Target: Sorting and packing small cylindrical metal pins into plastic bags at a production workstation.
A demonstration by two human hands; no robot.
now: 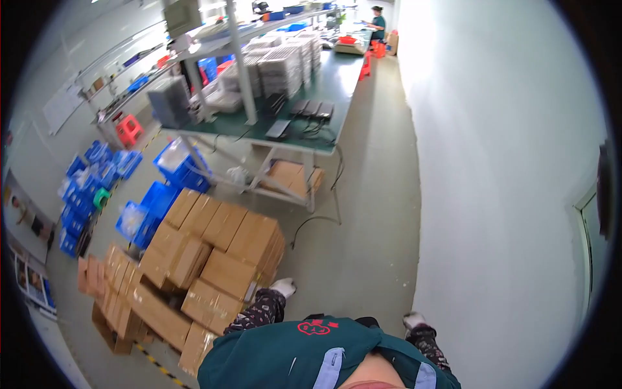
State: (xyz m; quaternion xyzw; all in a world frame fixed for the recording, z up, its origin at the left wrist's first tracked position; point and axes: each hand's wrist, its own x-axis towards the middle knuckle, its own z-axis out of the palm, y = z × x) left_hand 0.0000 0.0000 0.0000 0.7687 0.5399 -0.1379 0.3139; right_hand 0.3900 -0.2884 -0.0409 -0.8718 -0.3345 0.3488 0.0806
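My left hand (284,287), in a white glove below a dark patterned sleeve, hangs beside the stacked cardboard boxes (230,273). It is nearest to the right side of that stack; I cannot tell whether it touches a box. Close to the pale wall (492,194) hangs my right hand (413,319), gloved in white as well. Nothing shows in either hand. Both are small and blurred, so how their fingers are held cannot be made out.
Ahead stands a green-topped workbench (259,126) with stacked white trays (282,68), black devices (313,109) and dangling cables. Blue crates (160,198) sit by the boxes. A walkway (372,168) runs along the wall toward red stools (365,67) and a seated person (377,24).
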